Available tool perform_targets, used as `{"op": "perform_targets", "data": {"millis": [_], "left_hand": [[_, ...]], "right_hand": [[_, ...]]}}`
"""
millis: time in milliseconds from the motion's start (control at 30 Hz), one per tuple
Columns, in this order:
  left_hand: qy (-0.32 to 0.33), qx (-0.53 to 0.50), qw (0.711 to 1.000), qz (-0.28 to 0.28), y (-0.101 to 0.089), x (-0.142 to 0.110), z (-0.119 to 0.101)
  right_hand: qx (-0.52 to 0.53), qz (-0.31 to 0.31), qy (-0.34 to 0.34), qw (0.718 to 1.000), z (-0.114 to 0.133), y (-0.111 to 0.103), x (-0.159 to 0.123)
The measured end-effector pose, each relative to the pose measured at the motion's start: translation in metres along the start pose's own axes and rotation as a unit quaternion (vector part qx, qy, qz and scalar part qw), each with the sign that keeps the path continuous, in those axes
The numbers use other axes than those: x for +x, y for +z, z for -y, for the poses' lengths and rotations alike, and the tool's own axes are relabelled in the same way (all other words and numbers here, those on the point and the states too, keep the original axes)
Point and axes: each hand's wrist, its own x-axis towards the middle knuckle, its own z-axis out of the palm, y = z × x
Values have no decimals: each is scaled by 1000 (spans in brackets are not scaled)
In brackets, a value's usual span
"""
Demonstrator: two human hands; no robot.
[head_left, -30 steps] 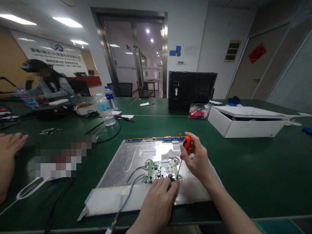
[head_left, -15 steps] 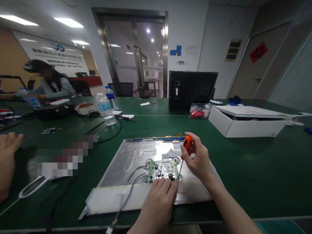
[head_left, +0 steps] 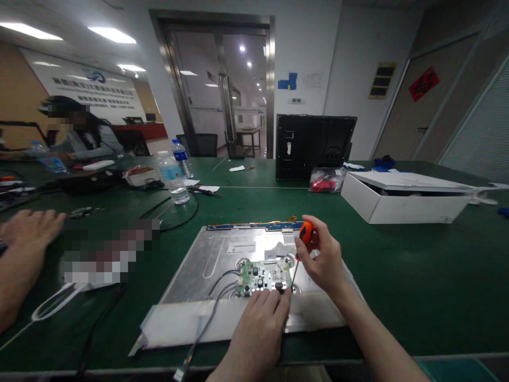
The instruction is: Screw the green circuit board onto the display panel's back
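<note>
My right hand (head_left: 323, 257) is closed around the orange and black handle of a screwdriver (head_left: 306, 232). Its thin shaft slants down to the near right corner of a green circuit board (head_left: 264, 277). My left hand (head_left: 260, 329) lies at the board's near edge, fingers stretched out, the index fingertip close by the screwdriver tip. The tip itself is partly hidden there. Under the board is a flat silvery metal panel (head_left: 191, 278) with a blue strip along its far edge. Grey cables (head_left: 214, 313) run from the board's left side toward me.
Another person's hand and forearm (head_left: 29, 233) rest on the green table at left, near a blurred-out item and white cord. Water bottles (head_left: 173, 178) stand beyond. At the back are a black monitor (head_left: 314, 146) and a white box (head_left: 405, 199). Someone sits at far left.
The other person's hand at left has moved right and further into view. My hands and the screwdriver have hardly moved.
</note>
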Motion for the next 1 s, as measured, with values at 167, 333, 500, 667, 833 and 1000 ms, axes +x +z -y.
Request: {"op": "perform_targets", "data": {"millis": [167, 333, 500, 667, 833, 1000], "left_hand": [[-6, 0, 1000, 20, -2, -1, -1], [-11, 2, 999, 48, -5, 1, -3], [-11, 2, 999, 39, -5, 2, -3], [3, 12, 1000, 19, -4, 1, -2], [4, 15, 1000, 10, 0, -1, -3], [-4, 5, 1000, 30, -3, 1, -3]], "right_hand": [[0, -1, -14, 1000, 1, -1, 0], [-4, 1, -54, 999, 3, -2, 0], [-2, 4, -90, 996, 4, -3, 0], [-4, 3, -109, 994, 6, -3, 0], [-8, 12, -107, 994, 6, -3, 0], [1, 34, -92, 995, 6, -3, -1]]}}
